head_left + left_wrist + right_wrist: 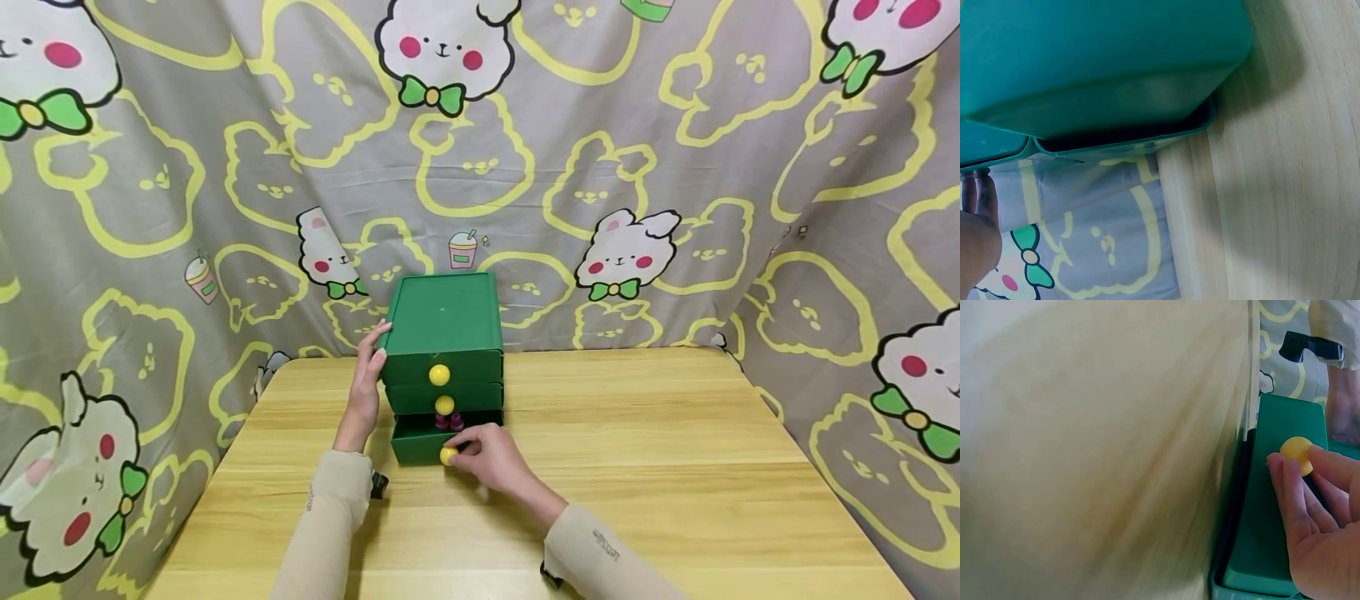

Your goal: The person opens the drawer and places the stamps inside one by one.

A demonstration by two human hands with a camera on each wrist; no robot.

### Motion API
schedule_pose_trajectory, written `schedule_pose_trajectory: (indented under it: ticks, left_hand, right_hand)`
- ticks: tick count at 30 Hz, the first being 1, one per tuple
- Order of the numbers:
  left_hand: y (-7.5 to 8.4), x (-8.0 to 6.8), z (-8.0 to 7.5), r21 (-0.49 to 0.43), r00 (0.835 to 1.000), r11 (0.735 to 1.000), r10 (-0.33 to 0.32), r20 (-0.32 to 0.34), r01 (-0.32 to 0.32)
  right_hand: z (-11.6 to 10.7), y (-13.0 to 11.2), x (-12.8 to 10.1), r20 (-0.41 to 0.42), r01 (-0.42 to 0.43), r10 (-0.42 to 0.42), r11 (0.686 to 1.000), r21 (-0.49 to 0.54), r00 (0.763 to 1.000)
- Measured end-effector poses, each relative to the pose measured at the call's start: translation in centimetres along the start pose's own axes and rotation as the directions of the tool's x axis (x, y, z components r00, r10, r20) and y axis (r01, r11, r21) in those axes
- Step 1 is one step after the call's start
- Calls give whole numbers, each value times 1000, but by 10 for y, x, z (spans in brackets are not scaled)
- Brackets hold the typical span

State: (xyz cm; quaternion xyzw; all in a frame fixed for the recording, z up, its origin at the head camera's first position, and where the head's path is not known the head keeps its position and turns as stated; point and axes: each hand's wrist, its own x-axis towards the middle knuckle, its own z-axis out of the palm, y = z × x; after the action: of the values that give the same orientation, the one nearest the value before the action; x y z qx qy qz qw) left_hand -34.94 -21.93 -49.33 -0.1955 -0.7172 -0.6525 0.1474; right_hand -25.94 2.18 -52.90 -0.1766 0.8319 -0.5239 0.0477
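— Grey cloth point(675, 167) printed with yellow-outlined bears and white rabbits hangs behind and beside everything. What stands in front of it?

— Pale wooden table point(660, 467), running from the cloth toward me. On it, near the far edge, sits the green drawer chest point(444, 321), three drawers stacked, each with a round yellow knob.

— Which drawer is out?

— Only the bottom drawer point(420, 446). It stands partly out from the chest, while the two above sit flush, top knob point(438, 375) over middle knob point(445, 405).

— Where are your hands?

— My left hand point(367, 383) lies against the left side of the chest, fingers straight and flat on the upper corner, clasping nothing. My right hand point(491, 458) is at the front of the bottom drawer, fingers curled around its yellow knob point(448, 456); the right wrist view shows fingertips point(1291, 487) bent against that same ball on the green drawer face.

— Anything inside the drawer?

— Two small dark red objects point(448, 422) stand in the gap, just behind the drawer front and under the middle knob. What they are, I cannot tell.

— And your sleeves?

— Beige, both of them point(330, 517), reaching to the wrists, each with a dark strap fitting beneath.
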Motion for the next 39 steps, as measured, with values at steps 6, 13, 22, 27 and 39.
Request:
schedule_pose_trajectory:
  ticks: [6,13,22,27,39]
  left_hand:
    - [0,1,0,3,1000,1000,-9,1,9]
    - [2,2,3,2,1000,1000,-10,-1,10]
    - [2,2,3,14,1000,1000,-16,-7,16]
    - [0,2,1,4,1000,1000,-4,-2,4]
    - [-2,1,0,-5,1000,1000,8,-6,-8]
  right_hand:
    - [-2,3,10,-15,9,-10,1000,-28,1000]
    - [-4,7,20,-39,15,-16,999,-34,999]
    - [-3,11,30,-61,4,-7,999,-45,998]
    - [-2,13,33,-78,11,-15,999,-44,997]
    - [-1,16,38,-77,22,-26,999,-47,997]
